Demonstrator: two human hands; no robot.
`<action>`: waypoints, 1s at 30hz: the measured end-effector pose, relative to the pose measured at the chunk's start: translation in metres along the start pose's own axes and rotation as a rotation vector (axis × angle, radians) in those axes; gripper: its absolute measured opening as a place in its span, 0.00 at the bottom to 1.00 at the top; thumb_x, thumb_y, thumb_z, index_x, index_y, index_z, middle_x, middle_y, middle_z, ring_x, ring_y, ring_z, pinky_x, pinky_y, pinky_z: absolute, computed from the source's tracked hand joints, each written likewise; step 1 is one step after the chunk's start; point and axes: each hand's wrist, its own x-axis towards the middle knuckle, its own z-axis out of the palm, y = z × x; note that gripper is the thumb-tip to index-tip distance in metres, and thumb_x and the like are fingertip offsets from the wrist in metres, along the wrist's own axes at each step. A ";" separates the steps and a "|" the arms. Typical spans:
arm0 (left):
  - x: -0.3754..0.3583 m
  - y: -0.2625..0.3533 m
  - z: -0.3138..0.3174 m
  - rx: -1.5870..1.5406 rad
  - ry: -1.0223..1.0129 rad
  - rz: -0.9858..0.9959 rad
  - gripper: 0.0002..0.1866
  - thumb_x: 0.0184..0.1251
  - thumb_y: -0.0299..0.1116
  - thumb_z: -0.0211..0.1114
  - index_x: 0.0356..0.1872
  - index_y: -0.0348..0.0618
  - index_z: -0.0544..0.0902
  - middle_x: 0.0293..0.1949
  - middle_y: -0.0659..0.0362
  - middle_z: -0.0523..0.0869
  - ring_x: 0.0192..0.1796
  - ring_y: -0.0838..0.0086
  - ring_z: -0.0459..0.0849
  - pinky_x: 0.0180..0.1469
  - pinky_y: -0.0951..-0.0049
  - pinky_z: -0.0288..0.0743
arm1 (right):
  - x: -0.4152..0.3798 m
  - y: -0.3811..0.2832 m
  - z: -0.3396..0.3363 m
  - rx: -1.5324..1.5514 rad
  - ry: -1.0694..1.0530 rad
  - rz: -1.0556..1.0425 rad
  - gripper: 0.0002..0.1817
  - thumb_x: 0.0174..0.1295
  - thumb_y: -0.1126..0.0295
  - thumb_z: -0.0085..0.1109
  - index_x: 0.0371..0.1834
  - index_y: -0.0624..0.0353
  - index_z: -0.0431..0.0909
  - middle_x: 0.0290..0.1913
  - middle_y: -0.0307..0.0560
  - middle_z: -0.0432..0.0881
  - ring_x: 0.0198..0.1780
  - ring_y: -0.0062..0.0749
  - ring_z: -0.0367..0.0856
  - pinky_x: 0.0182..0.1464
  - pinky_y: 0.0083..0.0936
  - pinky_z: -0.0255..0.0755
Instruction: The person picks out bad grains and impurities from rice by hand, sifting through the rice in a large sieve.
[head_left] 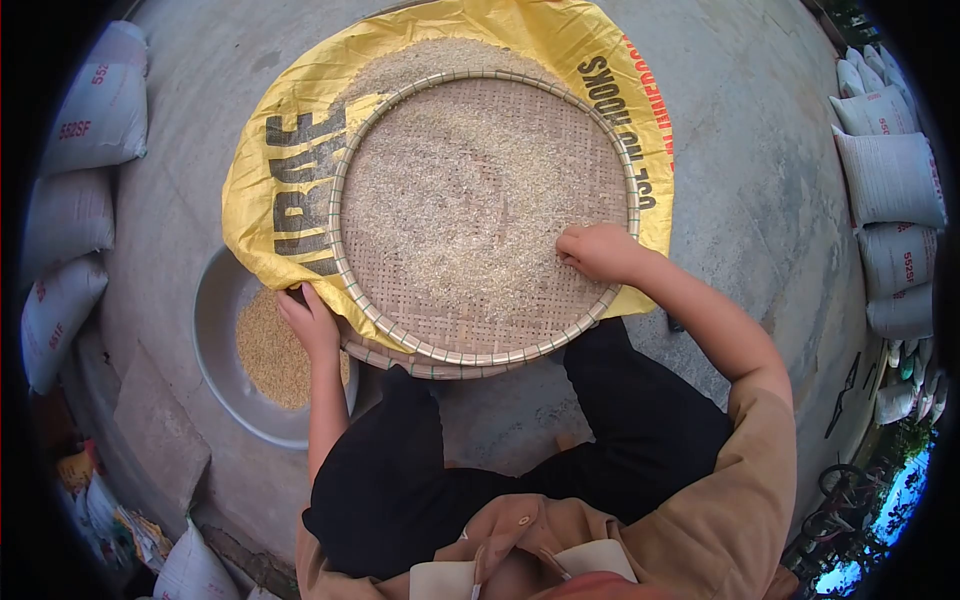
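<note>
A round woven bamboo winnowing tray (410,345) lies in front of me, with pale grain (470,200) spread over its weave. My right hand (602,252) is over the tray's right side, its fingertips pinched together at the edge of the grain; whatever is between them is too small to make out. Beneath the tray is a yellow printed sack (255,205), with more pale grain (440,60) on its far part. My left hand (315,322) closes on the sack's near left edge, beside the tray and above a metal basin (222,370) of golden grain (268,350).
Another woven tray's rim (440,371) shows under the near edge. Filled white sacks (95,110) line the left side, and more stacked sacks (885,180) stand on the right. The floor (740,150) is concrete. A bicycle (840,490) is at the lower right.
</note>
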 end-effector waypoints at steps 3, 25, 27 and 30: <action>0.001 0.000 -0.001 -0.010 0.003 0.012 0.29 0.70 0.42 0.51 0.61 0.27 0.60 0.58 0.37 0.65 0.61 0.47 0.63 0.64 0.55 0.54 | 0.000 0.000 0.003 -0.036 0.002 0.003 0.07 0.60 0.64 0.52 0.35 0.55 0.73 0.36 0.44 0.77 0.38 0.43 0.80 0.38 0.39 0.73; 0.000 0.004 0.000 -0.014 0.026 0.028 0.26 0.69 0.41 0.51 0.58 0.28 0.63 0.55 0.38 0.68 0.58 0.47 0.65 0.62 0.55 0.56 | -0.003 0.009 -0.003 0.064 0.192 0.126 0.06 0.60 0.67 0.52 0.36 0.55 0.72 0.37 0.46 0.77 0.40 0.44 0.79 0.40 0.39 0.72; 0.000 0.005 0.000 -0.015 0.026 0.023 0.26 0.69 0.41 0.51 0.58 0.28 0.63 0.55 0.38 0.68 0.58 0.47 0.65 0.62 0.55 0.56 | -0.002 0.008 -0.002 0.108 0.224 0.163 0.06 0.60 0.67 0.51 0.36 0.55 0.72 0.37 0.46 0.77 0.41 0.44 0.78 0.41 0.39 0.72; 0.000 0.001 0.001 -0.007 0.034 0.024 0.26 0.69 0.41 0.51 0.58 0.28 0.63 0.55 0.38 0.68 0.58 0.47 0.65 0.62 0.55 0.56 | -0.001 -0.001 0.007 0.178 0.245 0.232 0.05 0.60 0.67 0.51 0.36 0.55 0.72 0.38 0.47 0.77 0.42 0.45 0.77 0.43 0.38 0.71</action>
